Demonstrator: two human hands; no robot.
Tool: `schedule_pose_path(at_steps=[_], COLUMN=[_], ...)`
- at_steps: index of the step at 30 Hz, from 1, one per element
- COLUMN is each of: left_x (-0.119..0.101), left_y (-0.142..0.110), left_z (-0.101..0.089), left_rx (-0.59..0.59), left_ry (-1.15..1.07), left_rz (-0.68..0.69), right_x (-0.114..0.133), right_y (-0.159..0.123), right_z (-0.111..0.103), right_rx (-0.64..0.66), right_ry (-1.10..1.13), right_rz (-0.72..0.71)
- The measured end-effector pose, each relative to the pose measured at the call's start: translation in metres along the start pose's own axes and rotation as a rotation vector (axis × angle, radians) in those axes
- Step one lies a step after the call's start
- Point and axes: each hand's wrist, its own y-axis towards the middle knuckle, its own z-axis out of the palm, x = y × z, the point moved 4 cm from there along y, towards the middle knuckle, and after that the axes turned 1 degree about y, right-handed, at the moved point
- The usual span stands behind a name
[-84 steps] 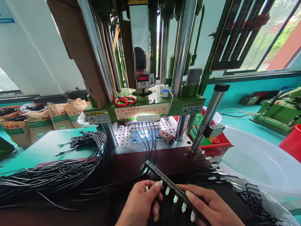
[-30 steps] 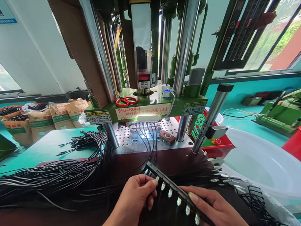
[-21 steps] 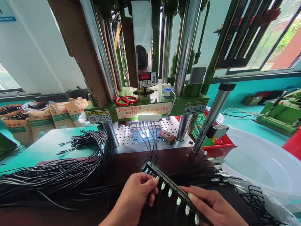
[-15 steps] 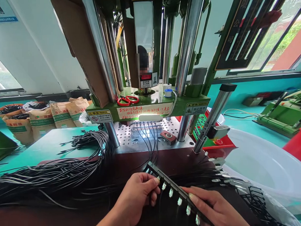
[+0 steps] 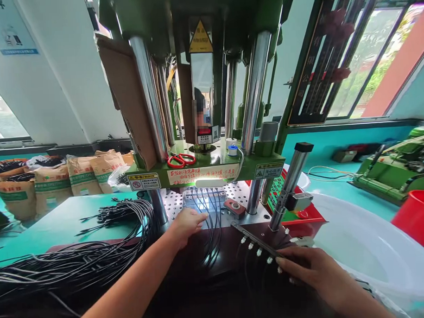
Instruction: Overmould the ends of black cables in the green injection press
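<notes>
In front of the green press (image 5: 261, 164), a little right of its middle, lies the black strip (image 5: 255, 240), slanting with its far end toward the press and a row of small metal connectors (image 5: 259, 252) sticking out along its near side. The right hand (image 5: 304, 265), in front of the press on its right, has its thumb and fingers closed on the strip's near end. The left hand (image 5: 188, 222) reaches to the front of the press, left of its middle, palm down, the fingers bent and the thumb pointing right at the black cables (image 5: 214, 224) (whether it grips or even touches one, I cannot tell). Those cables run from the clear, lit block (image 5: 202, 199) under the press and droop forward onto the dark surface (image 5: 188, 282). Left of the press a thick bundle of black cables (image 5: 140, 212) curls over; on top of the press sit red-handled scissors (image 5: 180, 160) and a blue-topped spool (image 5: 233, 151); to its right stands a wide white tub (image 5: 360, 232)
</notes>
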Motion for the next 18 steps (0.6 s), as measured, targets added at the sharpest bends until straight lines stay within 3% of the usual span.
schedule_pose_path(at_steps=[5,8,11,15,18], left_x=[0.026,0.036,0.04,0.041,0.041], left_y=[0.048,0.055,0.05,0.039,0.03], left_z=[0.032,0.043,0.043,0.038,0.035], left_rx=[0.115,0.164,0.19,0.205,0.204], left_ry=[-0.218,-0.32,-0.402,-0.468,-0.484], left_rz=[-0.22,-0.287,-0.32,-0.336,-0.327], right_x=[0.001,0.003,0.021,0.073,0.102], right_y=[0.009,0.006,0.02,0.089,0.158], right_z=[-0.003,0.0,0.003,0.021,0.04], right_rx=[-0.04,0.02,0.055,-0.011,-0.084], right_ry=[-0.248,-0.345,-0.379,-0.491,-0.588], right_rz=[-0.167,-0.216,-0.271,-0.429,-0.399])
